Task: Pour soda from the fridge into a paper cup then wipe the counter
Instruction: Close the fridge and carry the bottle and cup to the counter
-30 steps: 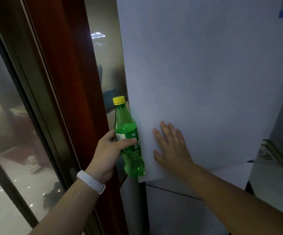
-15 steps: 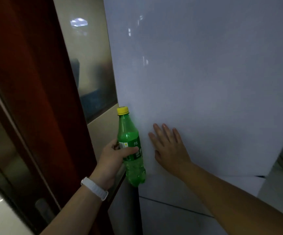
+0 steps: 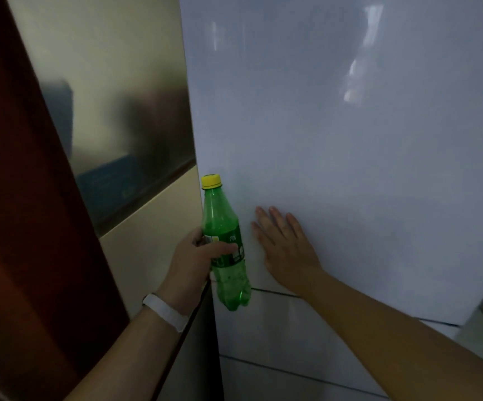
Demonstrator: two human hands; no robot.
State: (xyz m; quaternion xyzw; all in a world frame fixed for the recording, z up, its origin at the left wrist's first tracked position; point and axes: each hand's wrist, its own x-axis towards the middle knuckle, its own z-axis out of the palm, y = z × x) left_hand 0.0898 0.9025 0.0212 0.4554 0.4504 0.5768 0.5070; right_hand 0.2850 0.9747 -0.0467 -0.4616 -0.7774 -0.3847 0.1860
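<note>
At the left edge of the white fridge door (image 3: 350, 169): green soda bottle (image 3: 220, 215), near upright, yellow cap (image 3: 211, 181) on, gripped round the label by the left hand (image 3: 191, 260), thumb across the front. Just beside, clear of the bottle, right hand (image 3: 288, 251) flat against the door, fingers straight. White wristband (image 3: 165, 311) on the left wrist. Farther left, red-brown frame (image 3: 17, 212).

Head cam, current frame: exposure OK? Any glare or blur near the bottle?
Head view: dim, underexposed overall; streaky glare high on the fridge door; murky reflections on the glossy wall panel at left; green bottle, left hand and right hand reasonably sharp, label text unreadable.
</note>
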